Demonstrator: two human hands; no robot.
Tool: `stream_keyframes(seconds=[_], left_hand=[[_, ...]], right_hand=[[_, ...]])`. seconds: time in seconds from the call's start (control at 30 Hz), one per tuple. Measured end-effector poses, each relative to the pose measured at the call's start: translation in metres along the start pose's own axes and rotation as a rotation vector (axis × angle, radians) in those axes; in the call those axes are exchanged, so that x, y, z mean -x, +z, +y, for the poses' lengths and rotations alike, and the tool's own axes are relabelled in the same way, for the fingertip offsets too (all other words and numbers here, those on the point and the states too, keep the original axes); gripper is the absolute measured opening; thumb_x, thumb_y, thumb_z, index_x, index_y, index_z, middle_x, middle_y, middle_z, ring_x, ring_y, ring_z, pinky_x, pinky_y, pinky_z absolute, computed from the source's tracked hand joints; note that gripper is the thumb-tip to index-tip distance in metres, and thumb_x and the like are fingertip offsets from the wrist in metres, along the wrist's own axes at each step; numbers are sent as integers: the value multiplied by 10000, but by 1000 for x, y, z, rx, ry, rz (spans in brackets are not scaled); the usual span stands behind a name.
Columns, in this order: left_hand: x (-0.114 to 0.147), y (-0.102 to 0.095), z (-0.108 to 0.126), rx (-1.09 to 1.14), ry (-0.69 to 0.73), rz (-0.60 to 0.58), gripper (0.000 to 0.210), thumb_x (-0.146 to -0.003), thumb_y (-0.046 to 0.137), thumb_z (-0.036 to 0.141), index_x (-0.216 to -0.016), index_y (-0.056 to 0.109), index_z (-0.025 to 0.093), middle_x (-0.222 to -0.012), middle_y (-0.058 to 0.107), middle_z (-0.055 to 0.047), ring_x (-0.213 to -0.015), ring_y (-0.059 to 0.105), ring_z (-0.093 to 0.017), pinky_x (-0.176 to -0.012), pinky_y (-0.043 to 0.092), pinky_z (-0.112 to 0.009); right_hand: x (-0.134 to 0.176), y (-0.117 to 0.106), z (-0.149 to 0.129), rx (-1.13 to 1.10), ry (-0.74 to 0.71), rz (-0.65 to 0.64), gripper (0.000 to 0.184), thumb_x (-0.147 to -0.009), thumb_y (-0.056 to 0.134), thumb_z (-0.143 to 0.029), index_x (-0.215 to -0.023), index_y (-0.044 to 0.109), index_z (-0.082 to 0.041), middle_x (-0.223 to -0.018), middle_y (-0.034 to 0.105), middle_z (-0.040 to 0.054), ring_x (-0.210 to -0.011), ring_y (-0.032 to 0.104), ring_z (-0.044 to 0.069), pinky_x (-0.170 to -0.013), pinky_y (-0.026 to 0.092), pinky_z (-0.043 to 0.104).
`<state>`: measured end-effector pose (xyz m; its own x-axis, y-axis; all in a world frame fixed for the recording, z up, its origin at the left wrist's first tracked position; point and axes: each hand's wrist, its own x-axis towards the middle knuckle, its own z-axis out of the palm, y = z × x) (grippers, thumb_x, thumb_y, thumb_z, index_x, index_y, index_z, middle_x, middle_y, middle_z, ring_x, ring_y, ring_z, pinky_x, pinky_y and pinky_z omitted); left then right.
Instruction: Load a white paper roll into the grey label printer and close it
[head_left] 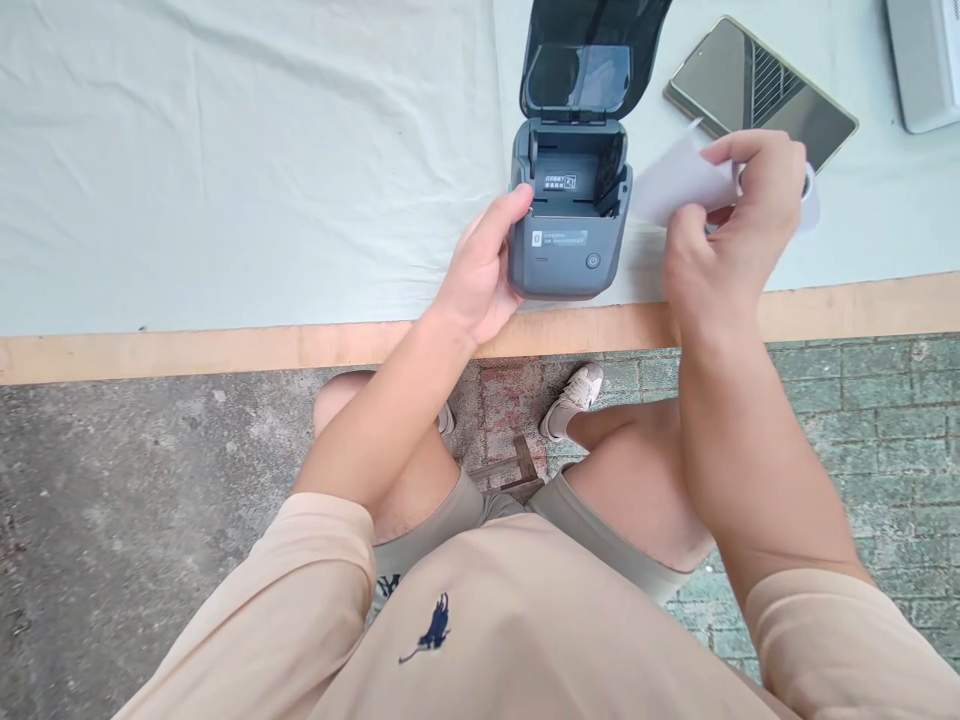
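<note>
A small dark grey label printer stands near the table's front edge with its tinted lid raised. Its inner compartment shows a white printed label and no roll inside. My left hand grips the printer's left side, thumb on the rim of the compartment. Just right of the printer, my right hand is closed on a roll of white paper. A loose sheet from it sticks out toward the printer, and part of the roll is hidden behind my fingers.
A smartphone lies behind my right hand. At the far right corner sits a grey-white device, cut off by the frame. Pale cloth covers the table, whose wooden edge runs in front of my knees.
</note>
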<state>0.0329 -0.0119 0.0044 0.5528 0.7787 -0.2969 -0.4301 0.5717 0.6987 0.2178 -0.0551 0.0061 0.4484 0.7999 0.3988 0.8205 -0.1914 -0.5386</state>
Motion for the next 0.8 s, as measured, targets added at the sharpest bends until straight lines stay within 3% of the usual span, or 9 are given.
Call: stream_keyframes(seconds=[0.2,0.33,0.43,0.53,0.67,0.73,0.8], left_hand=[[0,-2,0,-22,33,-7,298,-862,499,454,-762,589,188,-858,701,-30,-1186,598,-214,-907,554,-271],[0,-3,-1,-9,38,-39,291,-867,492,442,-765,587,187,-852,698,-30,-1158,614,-211,-906,554,-272],[0,-3,-1,-8,45,-64,295,-873,479,444,-769,584,189,-846,697,-28,-1151,619,-213,-902,559,-274],[0,-2,-1,-9,31,-37,297,-881,464,436,-768,587,190,-869,703,-28,-1176,606,-209,-905,559,-274],[0,-1,0,6,34,-59,290,-886,458,422,-775,589,189,-878,704,-30,-1193,596,-212,-916,557,-281],[0,-2,-1,0,33,-48,283,-878,479,424,-761,585,189,-865,702,-31,-1196,594,-212,-926,552,-279],[-1,-2,-1,-10,32,-17,280,-861,509,434,-742,579,191,-856,701,-30,-1200,590,-211,-931,547,-276]], right_hand=[[4,0,-1,-3,-3,-157,304,-747,522,-180,-1041,570,-241,-1068,468,97,-976,483,157,-670,425,257],[4,2,2,-11,-11,-166,510,-752,535,-200,-1241,411,-273,-1021,531,50,-778,471,105,-688,410,256],[5,-3,0,-45,25,-184,594,-727,578,-250,-1273,343,-256,-953,566,27,-667,451,86,-650,406,259],[8,-21,-4,-53,-31,-105,458,-751,586,-308,-1183,447,-245,-996,580,34,-794,551,123,-632,399,263],[6,-49,5,-6,-216,227,285,-792,558,-236,-1061,542,-329,-1013,549,-12,-943,574,155,-745,403,316],[3,-51,18,53,-187,226,330,-764,612,-249,-1074,536,-332,-1057,539,-5,-1045,544,187,-862,419,353],[0,-45,33,107,-72,122,387,-705,665,-244,-1066,532,-283,-1085,544,24,-1063,535,215,-910,423,386]])
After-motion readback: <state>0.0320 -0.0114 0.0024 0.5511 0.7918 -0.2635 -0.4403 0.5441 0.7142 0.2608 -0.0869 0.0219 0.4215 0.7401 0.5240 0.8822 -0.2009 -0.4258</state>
